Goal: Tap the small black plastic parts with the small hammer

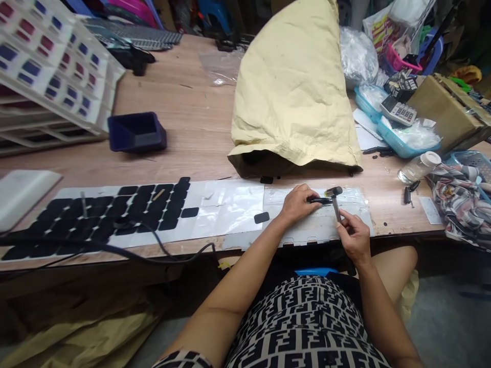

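Note:
My right hand [355, 236] is closed round the handle of a small hammer [335, 198], its head at the top over the work spot. With closed fingers, my left hand [299, 205] grips a slim black piece [319, 200] that lies low over the board; its exact kind is too small to tell. The hammer head is beside the far end of that piece; whether they touch I cannot tell. Under both hands lies a pale, worn board [293, 232]. Left of my hands, black rounded rectangles [141, 209] are laid in rows on a white sheet [230, 217].
A large tan paper sack [293, 87] lies open-mouthed beyond my hands. A dark blue tray [137, 132] stands to the left. On the right are a clear jar [419, 167], blue baskets [402, 140], a calculator [399, 111] and a cardboard box [447, 110]. A black cable [153, 258] crosses the front left.

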`<action>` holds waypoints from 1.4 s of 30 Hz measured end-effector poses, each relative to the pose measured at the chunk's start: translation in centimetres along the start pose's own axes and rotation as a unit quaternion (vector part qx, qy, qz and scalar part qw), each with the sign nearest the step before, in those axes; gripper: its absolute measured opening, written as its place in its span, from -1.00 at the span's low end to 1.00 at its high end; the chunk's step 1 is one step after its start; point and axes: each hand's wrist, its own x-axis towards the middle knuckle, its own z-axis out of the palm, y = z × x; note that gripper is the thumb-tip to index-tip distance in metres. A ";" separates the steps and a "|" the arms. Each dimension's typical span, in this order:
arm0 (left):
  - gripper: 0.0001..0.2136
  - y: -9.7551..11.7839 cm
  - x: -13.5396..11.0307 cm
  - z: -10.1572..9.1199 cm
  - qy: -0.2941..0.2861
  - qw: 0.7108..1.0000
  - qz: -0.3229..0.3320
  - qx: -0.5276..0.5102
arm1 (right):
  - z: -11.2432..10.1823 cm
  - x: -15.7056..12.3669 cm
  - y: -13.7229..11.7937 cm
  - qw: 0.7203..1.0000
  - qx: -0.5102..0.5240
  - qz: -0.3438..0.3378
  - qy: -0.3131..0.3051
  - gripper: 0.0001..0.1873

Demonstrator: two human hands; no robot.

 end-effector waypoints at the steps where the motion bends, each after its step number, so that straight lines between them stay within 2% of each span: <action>1: -0.84 0.0 0.0 0.1 0.007 1.000 -0.006 -0.006 | 0.1 -0.1 -0.5 1.000 -0.004 -0.012 -0.004 -0.60; 7: -0.86 0.2 0.2 0.3 0.017 0.999 -0.033 -0.025 | 1.0 -0.1 -1.8 0.996 -0.059 -0.074 0.000 -0.59; 11: -0.90 0.6 0.4 0.1 0.015 0.999 -0.043 -0.029 | 1.4 0.1 -1.6 0.994 -0.081 -0.076 -0.011 -0.62; 16: -0.88 0.8 0.4 -0.1 0.010 0.998 -0.039 -0.037 | 0.9 0.2 -1.6 0.994 -0.083 -0.071 0.019 -0.60; 20: -0.87 0.6 0.4 -0.1 0.012 0.998 -0.042 -0.039 | 0.8 0.1 -1.3 0.993 -0.093 -0.071 0.014 -0.62; 24: -0.87 0.5 0.4 0.0 0.011 0.999 -0.032 -0.029 | 0.6 0.4 -0.6 0.997 -0.075 -0.030 0.013 -0.63; 28: -0.89 0.1 0.4 0.2 0.012 1.000 -0.019 -0.014 | 0.0 1.5 0.7 0.998 -0.036 0.011 0.053 -0.61; 33: -0.87 0.4 0.0 -0.5 0.011 0.999 0.029 -0.016 | -0.3 2.6 2.4 0.989 0.065 0.106 0.082 -0.56; 35: -0.84 1.5 -1.2 -1.2 -0.030 0.995 0.064 -0.067 | -0.3 2.7 2.6 0.982 0.108 0.127 0.086 -0.56; 37: -0.80 3.1 -3.1 -1.7 -0.128 0.975 0.099 -0.153 | -0.4 2.7 2.6 0.977 0.137 0.136 0.089 -0.56; 40: -0.74 4.8 -6.6 -0.8 -0.329 0.898 0.135 -0.260 | -0.4 2.5 2.5 0.974 0.156 0.139 0.088 -0.57; 42: -0.72 4.7 -8.7 1.2 -0.411 0.862 0.126 -0.269 | -0.3 2.5 2.6 0.974 0.155 0.139 0.086 -0.58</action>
